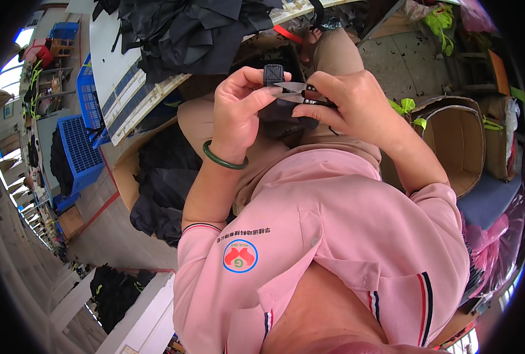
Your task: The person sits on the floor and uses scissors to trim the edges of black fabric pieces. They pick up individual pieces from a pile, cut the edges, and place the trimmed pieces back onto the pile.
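While the white worktable (110, 47) was mostly taken up by a heap of black fabric (188, 35), a cardboard box (124, 171) of dark pieces was parked left of the legs (197, 121), probably so it could be reached easily. Both hands were held close together, likely for control: the right hand (351, 100) was wrapped around small snips (292, 87), blades spread, and between the hands the stitched black strap (273, 75) was pinched by the left hand (239, 109), maybe so its stitching was left uncovered; blade contact couldn't be made out tbh
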`<act>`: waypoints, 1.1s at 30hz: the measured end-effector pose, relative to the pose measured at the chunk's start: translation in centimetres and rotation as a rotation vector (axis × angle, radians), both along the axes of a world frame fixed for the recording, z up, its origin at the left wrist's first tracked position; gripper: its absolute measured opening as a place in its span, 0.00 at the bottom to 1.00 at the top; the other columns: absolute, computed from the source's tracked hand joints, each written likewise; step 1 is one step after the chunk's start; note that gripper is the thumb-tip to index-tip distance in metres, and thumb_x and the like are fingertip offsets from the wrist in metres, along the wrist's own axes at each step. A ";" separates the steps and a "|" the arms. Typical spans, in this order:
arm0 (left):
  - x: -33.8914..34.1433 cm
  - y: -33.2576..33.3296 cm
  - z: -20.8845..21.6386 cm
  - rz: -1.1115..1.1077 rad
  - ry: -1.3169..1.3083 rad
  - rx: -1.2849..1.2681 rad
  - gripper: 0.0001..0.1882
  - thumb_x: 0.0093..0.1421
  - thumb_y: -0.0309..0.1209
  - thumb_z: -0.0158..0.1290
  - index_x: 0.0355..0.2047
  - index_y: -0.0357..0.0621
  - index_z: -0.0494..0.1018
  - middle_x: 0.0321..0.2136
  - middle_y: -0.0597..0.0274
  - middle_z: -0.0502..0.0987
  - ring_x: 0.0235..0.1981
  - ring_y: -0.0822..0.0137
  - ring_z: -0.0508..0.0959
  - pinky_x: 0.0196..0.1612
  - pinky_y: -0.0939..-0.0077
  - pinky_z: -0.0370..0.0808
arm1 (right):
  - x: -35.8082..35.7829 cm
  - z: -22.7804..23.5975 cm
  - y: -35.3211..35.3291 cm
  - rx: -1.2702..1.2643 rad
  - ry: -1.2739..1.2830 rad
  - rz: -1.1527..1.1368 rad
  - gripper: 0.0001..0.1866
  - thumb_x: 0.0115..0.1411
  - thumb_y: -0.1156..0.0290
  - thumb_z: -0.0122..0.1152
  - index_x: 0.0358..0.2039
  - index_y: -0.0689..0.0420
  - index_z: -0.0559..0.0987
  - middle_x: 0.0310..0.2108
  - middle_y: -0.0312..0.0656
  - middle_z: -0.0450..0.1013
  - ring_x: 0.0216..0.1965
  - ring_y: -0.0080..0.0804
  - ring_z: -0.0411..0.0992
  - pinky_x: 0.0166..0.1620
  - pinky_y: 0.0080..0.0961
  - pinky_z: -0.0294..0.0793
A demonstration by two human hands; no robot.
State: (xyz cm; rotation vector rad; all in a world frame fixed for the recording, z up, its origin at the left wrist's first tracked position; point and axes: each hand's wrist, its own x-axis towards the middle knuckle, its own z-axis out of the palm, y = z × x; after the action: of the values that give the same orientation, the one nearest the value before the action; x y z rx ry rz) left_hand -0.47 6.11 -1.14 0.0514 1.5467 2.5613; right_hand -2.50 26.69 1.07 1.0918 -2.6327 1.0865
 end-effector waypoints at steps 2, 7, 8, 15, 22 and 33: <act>0.0 0.2 0.0 0.000 0.012 0.007 0.08 0.51 0.17 0.53 0.34 0.34 0.74 0.36 0.53 0.79 0.36 0.71 0.78 0.45 0.76 0.74 | 0.0 0.2 -0.1 0.035 0.017 0.010 0.20 0.51 0.52 0.65 0.24 0.56 0.70 0.17 0.37 0.74 0.17 0.39 0.71 0.21 0.32 0.68; 0.2 0.5 0.3 0.003 0.020 -0.048 0.07 0.51 0.17 0.55 0.32 0.34 0.74 0.33 0.56 0.79 0.35 0.72 0.78 0.43 0.77 0.74 | -0.1 0.2 0.0 -0.012 -0.097 -0.018 0.21 0.51 0.53 0.65 0.23 0.58 0.71 0.17 0.40 0.73 0.18 0.42 0.71 0.22 0.34 0.68; 0.2 0.4 0.2 0.001 0.027 -0.063 0.07 0.51 0.17 0.55 0.32 0.34 0.74 0.33 0.57 0.79 0.34 0.73 0.77 0.42 0.77 0.74 | -0.1 0.3 0.0 -0.021 -0.132 -0.017 0.21 0.51 0.53 0.65 0.23 0.58 0.71 0.16 0.41 0.73 0.18 0.43 0.71 0.22 0.34 0.68; 0.2 0.3 -0.1 -0.025 0.071 -0.088 0.07 0.50 0.16 0.56 0.31 0.35 0.75 0.31 0.62 0.78 0.32 0.76 0.75 0.40 0.81 0.73 | -0.3 1.0 0.4 -0.038 -0.359 0.003 0.21 0.52 0.53 0.65 0.22 0.60 0.73 0.12 0.45 0.67 0.16 0.44 0.67 0.22 0.34 0.64; 0.3 0.4 0.0 -0.049 0.052 -0.096 0.07 0.51 0.15 0.56 0.31 0.35 0.74 0.31 0.63 0.77 0.32 0.77 0.75 0.38 0.82 0.72 | -0.3 1.2 0.1 0.023 -0.264 0.017 0.21 0.52 0.52 0.64 0.24 0.59 0.73 0.12 0.45 0.67 0.16 0.45 0.68 0.22 0.36 0.64; 0.3 -0.2 0.5 -0.023 0.102 -0.239 0.06 0.52 0.15 0.56 0.31 0.34 0.74 0.33 0.57 0.78 0.34 0.74 0.76 0.42 0.78 0.74 | -0.2 1.0 0.6 0.048 -0.208 0.003 0.21 0.53 0.54 0.63 0.22 0.60 0.71 0.13 0.45 0.67 0.16 0.45 0.66 0.22 0.35 0.64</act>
State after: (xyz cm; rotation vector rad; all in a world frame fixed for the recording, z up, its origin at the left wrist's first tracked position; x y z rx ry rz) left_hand -0.16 5.89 -0.68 0.1747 1.8662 2.3711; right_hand -2.71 27.29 2.03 1.0445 -2.8300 1.2040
